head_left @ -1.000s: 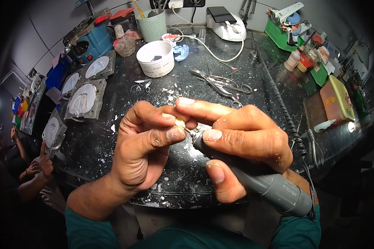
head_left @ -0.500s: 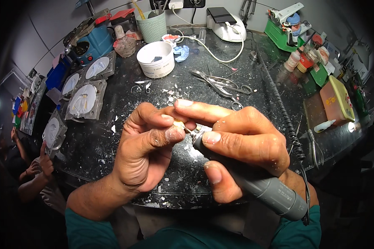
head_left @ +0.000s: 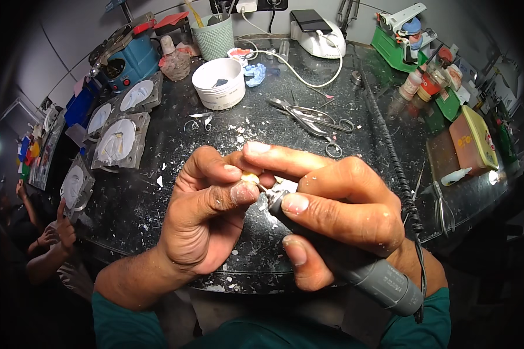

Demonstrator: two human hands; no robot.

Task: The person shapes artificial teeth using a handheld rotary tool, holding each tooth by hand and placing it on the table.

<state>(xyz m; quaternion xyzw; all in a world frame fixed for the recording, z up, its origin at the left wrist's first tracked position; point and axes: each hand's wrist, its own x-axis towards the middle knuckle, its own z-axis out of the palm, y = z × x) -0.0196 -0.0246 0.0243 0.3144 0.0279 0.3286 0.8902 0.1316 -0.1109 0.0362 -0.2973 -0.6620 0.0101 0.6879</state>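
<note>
Metal moulds (head_left: 141, 129) sit left of the white tub (head_left: 220, 96). On the tub's near side, I see the left hand (head_left: 198, 212) pinching a small yellowish piece (head_left: 250, 178) between thumb (head_left: 239, 193) and fingers (head_left: 232, 170); right of the tub, the right hand (head_left: 349, 203) grips a grey handpiece (head_left: 384, 285), its thin bit (head_left: 264, 188) pointing at the piece.
</note>
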